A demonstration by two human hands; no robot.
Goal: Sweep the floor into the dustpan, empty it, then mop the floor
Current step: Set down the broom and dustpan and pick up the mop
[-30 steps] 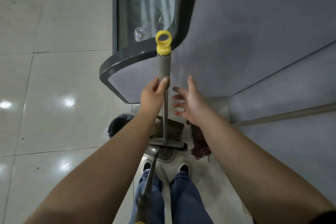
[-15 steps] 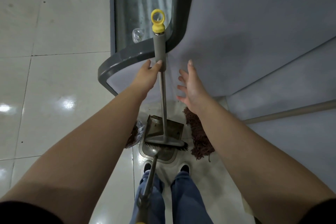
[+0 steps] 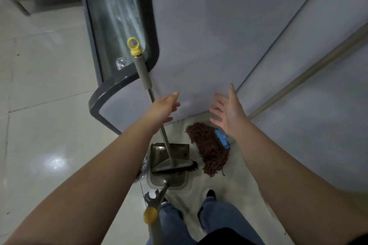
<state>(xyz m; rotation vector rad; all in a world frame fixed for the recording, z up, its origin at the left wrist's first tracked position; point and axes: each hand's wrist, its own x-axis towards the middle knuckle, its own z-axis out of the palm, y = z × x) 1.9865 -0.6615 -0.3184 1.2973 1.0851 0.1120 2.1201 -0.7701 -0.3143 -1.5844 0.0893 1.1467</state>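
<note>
A grey broom (image 3: 143, 73) with a yellow ring on top leans against the dark curved frame. Its bristle head (image 3: 175, 168) sits in the grey dustpan (image 3: 179, 152) on the floor ahead of my feet. The dustpan's handle (image 3: 157, 203) rises toward me with a yellow piece on it. My left hand (image 3: 164, 108) is spread in front of the broom shaft with fingers straight, not curled round it. My right hand (image 3: 229, 114) is open in the air above a brown mop head (image 3: 207, 151) with a blue clip (image 3: 221, 139). The mop's pole (image 3: 306, 75) slants up right along the wall.
A grey wall panel (image 3: 209, 36) fills the view ahead. A glass panel in a dark curved frame (image 3: 97, 97) stands at left. Glossy white floor tiles (image 3: 49, 135) spread to the left. A dark bag (image 3: 144, 167) lies left of the dustpan, mostly hidden by my arm.
My left hand has let go of the broom handle and opened; the broom now leans on the frame. My right hand has moved to the right, over the mop head.
</note>
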